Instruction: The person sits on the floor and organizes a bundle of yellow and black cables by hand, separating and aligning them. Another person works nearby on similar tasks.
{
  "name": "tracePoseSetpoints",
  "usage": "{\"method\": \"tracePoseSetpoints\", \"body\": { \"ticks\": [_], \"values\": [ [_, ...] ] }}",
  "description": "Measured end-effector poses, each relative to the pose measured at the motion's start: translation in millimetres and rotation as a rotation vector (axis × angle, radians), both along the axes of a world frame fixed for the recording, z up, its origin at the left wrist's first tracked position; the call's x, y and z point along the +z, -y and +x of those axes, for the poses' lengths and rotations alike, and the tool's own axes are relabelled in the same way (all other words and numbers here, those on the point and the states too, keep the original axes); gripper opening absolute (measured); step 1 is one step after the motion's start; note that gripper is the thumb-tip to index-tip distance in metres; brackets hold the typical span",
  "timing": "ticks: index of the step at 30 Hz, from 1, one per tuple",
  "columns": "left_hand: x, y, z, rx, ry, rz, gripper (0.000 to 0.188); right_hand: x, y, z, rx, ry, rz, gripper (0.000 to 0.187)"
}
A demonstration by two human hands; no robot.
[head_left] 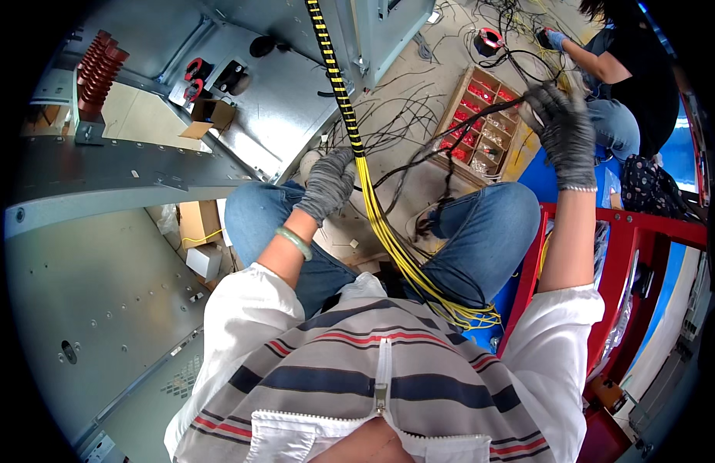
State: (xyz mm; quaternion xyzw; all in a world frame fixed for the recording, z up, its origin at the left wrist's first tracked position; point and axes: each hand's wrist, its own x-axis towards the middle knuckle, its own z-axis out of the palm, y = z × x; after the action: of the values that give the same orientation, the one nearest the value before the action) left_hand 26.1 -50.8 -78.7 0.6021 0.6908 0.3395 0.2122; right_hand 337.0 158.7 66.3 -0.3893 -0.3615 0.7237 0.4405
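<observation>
A bundle of yellow wires (377, 216) runs down from the top toward my lap. Its upper stretch is wound in a black spiral wrap (336, 77), with yellow showing between the turns. My left hand (328, 185), in a grey glove, is closed at the lower end of the wrapped stretch, its fingers partly hidden behind the bundle. Raised out to the right, my gloved right hand (560, 131) grips a black strip (469, 123). The strip stretches from that hand back toward the bundle, with loose loops hanging over my knees.
A wooden compartment box (469, 81) of small red parts lies ahead. Metal cabinet panels (114, 285) stand on the left, near ribbed brown insulators (99, 77). A red frame (643, 228) is at right. Another person (631, 85) crouches at far right. Loose black wires (388, 116) litter the floor.
</observation>
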Motion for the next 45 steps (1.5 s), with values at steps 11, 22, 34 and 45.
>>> {"method": "tracePoseSetpoints", "body": {
  "ticks": [11, 22, 34, 45],
  "values": [
    [36, -21, 15, 0.014, 0.083, -0.406, 0.045, -126, 131, -80, 0.625, 0.797, 0.673, 0.051],
    [26, -18, 8, 0.078, 0.256, -0.392, 0.041, -100, 118, -63, 1.328, 0.873, 0.402, 0.046],
    [25, -26, 27, 0.128, 0.333, -0.445, 0.042, -150, 222, -123, 0.791, -0.044, -0.818, 0.028],
    [9, -50, 27, 0.100, 0.272, -0.363, 0.043, -192, 169, -134, 0.528, 0.728, 0.232, 0.021]
  ]
}}
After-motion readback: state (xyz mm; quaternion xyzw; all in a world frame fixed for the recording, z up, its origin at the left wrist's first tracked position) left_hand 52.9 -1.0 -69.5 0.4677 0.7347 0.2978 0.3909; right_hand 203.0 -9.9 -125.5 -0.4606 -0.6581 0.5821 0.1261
